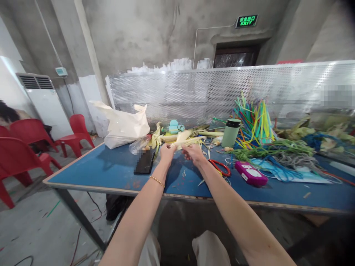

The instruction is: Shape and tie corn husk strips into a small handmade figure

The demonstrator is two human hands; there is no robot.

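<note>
Holding husk (184, 137) — blue table (108, 162), wall (138, 37)

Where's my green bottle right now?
In the head view, the green bottle stands on the table, right of your right hand, just left of the colorful strips.

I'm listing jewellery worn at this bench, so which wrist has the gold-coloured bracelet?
The left wrist: the beaded bracelet lies across the arm a little behind the left hand. The right wrist is bare.

both hands (180, 151) grip a pale husk (184, 139) above the blue table (108, 171).
</note>
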